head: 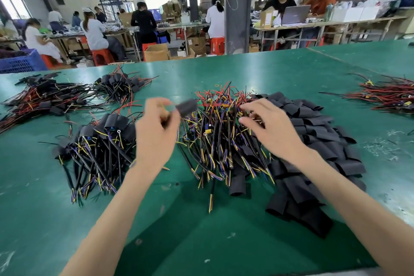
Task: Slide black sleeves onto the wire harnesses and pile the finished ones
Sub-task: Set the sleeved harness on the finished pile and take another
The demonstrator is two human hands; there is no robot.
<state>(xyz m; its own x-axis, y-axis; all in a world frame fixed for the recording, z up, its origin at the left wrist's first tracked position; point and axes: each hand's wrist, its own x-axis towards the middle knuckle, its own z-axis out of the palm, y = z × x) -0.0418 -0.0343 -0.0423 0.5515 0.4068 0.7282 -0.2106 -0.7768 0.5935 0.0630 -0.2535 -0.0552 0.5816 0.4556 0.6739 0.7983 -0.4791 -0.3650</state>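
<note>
Two bare forearms come in from the bottom edge over the green table (201, 237). The left hand (156, 134) is raised above the mat, motion-blurred, with its fingers curled round a wire harness (167, 119). The black sleeve (187, 107) on that harness sticks out just past the fingertips, up and to the right, tilted, off the table. Harness detail in the grip is too blurred to read.

The right hand (274, 130) is palm down, with its fingers bent over the right side of the unsleeved harness pile (219, 139). Fingertips touch or hover on the wires; can't tell if it is pinching one or holding nothing.

The unsleeved pile sits centre, between the two hands: black, yellow, blue and red leads, cut ends fanned toward the camera. The loose sleeve heap (313, 154) lies touching that pile's right edge, under and right of the right wrist, flat black tubes overlapping. One stray sleeve (237, 184) lies at the front of the centre pile.

The finished pile (100, 141) lies just left of the left hand, sleeves bunched at the far end, wires pointing toward the camera. A second sleeved bundle (122, 87) lies farther back on the left, and a wider spread of harnesses (42, 101) lies at the far left. A red-wire bundle (389, 96) lies at the far right, well apart from the rest.

Background: seated workers at benches, red stools (102, 56), a blue crate (20, 61), and a laptop (295, 14) on the right bench.
</note>
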